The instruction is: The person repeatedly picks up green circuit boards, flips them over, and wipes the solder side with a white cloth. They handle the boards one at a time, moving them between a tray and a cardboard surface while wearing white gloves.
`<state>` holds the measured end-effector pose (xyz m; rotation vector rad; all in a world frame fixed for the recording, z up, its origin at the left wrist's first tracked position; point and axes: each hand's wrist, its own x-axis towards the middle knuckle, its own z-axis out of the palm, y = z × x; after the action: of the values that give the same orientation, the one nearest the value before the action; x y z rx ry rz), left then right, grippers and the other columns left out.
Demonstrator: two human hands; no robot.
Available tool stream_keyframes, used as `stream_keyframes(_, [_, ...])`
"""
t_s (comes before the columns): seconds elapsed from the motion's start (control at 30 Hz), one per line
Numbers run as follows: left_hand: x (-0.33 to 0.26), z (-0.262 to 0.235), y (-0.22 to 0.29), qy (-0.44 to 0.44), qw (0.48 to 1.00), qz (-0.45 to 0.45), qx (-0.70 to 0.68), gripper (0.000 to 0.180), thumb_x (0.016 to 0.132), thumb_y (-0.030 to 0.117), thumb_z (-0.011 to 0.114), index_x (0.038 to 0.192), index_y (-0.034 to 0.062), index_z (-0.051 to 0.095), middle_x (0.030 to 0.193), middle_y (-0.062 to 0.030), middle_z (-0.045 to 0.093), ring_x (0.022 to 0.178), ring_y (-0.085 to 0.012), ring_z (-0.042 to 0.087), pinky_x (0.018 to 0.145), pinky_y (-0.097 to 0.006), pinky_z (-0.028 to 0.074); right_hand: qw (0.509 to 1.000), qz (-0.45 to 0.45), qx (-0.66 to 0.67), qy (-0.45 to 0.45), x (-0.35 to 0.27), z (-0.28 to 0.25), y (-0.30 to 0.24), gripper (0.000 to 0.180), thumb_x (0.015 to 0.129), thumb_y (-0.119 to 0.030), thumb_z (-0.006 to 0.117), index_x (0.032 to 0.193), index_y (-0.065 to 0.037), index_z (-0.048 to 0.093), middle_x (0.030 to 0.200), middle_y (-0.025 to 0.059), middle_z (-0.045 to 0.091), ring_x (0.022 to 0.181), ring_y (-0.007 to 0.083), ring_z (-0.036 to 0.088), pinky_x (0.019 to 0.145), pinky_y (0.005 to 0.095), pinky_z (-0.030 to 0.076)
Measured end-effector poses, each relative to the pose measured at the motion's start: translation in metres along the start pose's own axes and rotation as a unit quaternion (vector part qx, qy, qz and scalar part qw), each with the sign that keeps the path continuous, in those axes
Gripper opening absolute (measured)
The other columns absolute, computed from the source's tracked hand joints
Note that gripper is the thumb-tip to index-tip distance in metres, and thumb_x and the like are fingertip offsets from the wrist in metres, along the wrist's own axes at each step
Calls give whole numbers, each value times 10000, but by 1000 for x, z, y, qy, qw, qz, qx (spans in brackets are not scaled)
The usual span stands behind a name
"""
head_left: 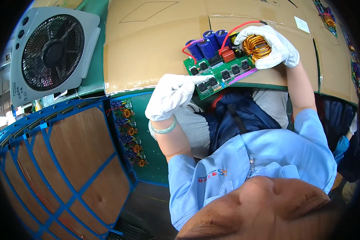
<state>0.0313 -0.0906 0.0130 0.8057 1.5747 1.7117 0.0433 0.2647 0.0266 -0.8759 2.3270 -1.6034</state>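
A green circuit board is tilted at the near edge of the cardboard-covered table. It carries blue cylindrical capacitors, a red block component, black components in rows and a copper-wound toroid coil. My white-gloved right hand is wrapped round the coil at the board's right end and holds the board by it. My white-gloved left hand stretches its index finger onto the board's lower left part, among the black components. Its other fingers curl inward, with nothing visible in them. A red wire arches over to my right hand.
Cardboard covers the table. A grey box fan stands at the left. Several more boards with coils sit below the table's left edge, beside a blue-framed wooden panel. Other boards lie at the far right.
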Motion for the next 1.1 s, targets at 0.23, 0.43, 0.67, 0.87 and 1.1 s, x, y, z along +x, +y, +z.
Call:
stream_keyframes(0.23, [2, -12, 11, 181, 977, 104, 34, 452, 996, 200, 414, 960, -180, 655, 460, 5, 417, 380, -52, 259, 368, -228, 239, 999, -3, -23, 27, -2, 7, 9, 674, 616, -375, 829, 1132, -2, 607, 1097, 152, 677, 983, 269, 675, 923, 380, 517])
stream_keyframes(0.43, [-8, -56, -7, 395, 870, 142, -259, 510, 1068, 353, 429, 857, -65, 630, 498, 31, 353, 447, -76, 339, 478, -239, 302, 999, 1, -31, 15, -3, 6, 9, 680, 624, -390, 829, 1136, -3, 605, 1107, 152, 673, 993, 270, 672, 928, 381, 515])
stream_keyframes(0.67, [-2, -48, -16, 429, 896, 112, -34, 407, 1048, 329, 483, 1013, -45, 640, 565, -6, 445, 488, -92, 353, 478, -254, 276, 1000, 5, -21, 10, -5, 4, 1, 616, 675, -307, 808, 1156, 22, 608, 1129, 154, 666, 1040, 256, 653, 951, 371, 496])
stream_keyframes(0.87, [1, -46, -11, 398, 917, -13, 5, 399, 1019, 311, 536, 1045, -52, 700, 630, -26, 577, 533, -82, 464, 497, -223, 350, 995, 51, 49, 73, -2, 12, -8, 582, 683, -262, 783, 1165, 17, 615, 1141, 128, 662, 1055, 207, 635, 967, 351, 486])
stream_keyframes(1.1, [1, -43, -2, 393, 917, -52, 52, 319, 1006, 274, 550, 1106, 24, 721, 670, -14, 620, 580, -68, 512, 549, -209, 412, 950, 100, -16, 295, -3, 14, -4, 459, 805, -104, 746, 1229, 9, 613, 1173, 86, 657, 1033, 142, 623, 946, 298, 492])
